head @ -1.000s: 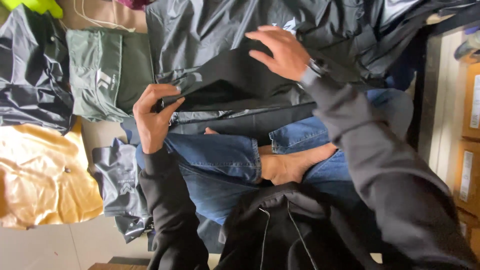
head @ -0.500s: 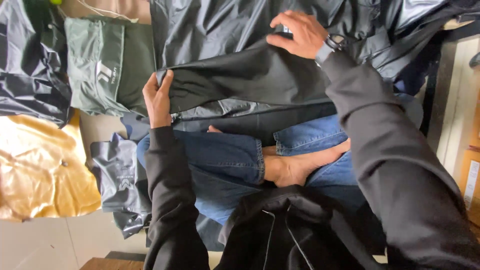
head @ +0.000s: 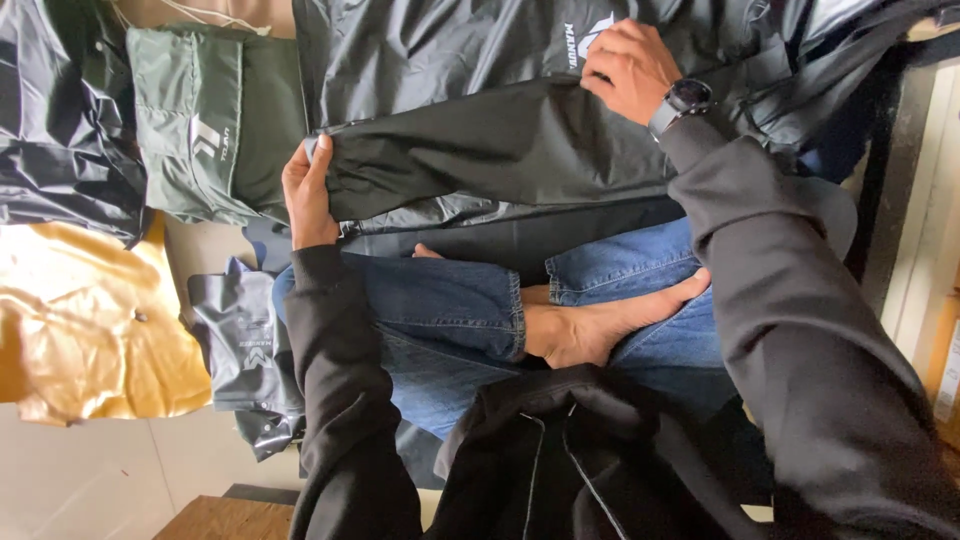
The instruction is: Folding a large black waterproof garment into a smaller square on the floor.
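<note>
Black, smooth nylon jacket [head: 500,150], spread flat across the floor in front of the seated person, has one long sleeve or folded panel laid crosswise over its body. The left hand [head: 308,192] is closed on the cuff end of that strip, thumb on top and fingers tucked under the edge. The right hand [head: 630,68], with a dark wristwatch [head: 685,97] on it, presses down at the other end, fingertips curled onto the fabric near a white printed mark; whether it pinches the cloth or only pins it flat I cannot tell.

Crossed legs in blue denim jeans [head: 450,300] sit just below the garment, a bare foot [head: 600,325] showing between them, and the jacket's lower edge lies touching the knees.

To the left lies a folded olive-green jacket [head: 200,130], beside a crumpled shiny black garment [head: 60,120]. Below those sits a mustard-yellow plastic bag [head: 90,320], and near the left knee a small grey folded piece [head: 245,340].

My reading is that this is a folding step: the strip is being held taut between both hands and squared over the body of the jacket. The slippery cloth looks likely to slide, so the next move would call for keeping both ends tensioned and level, the edge lined up with the panel beneath, before the fold is pressed flat.
</note>
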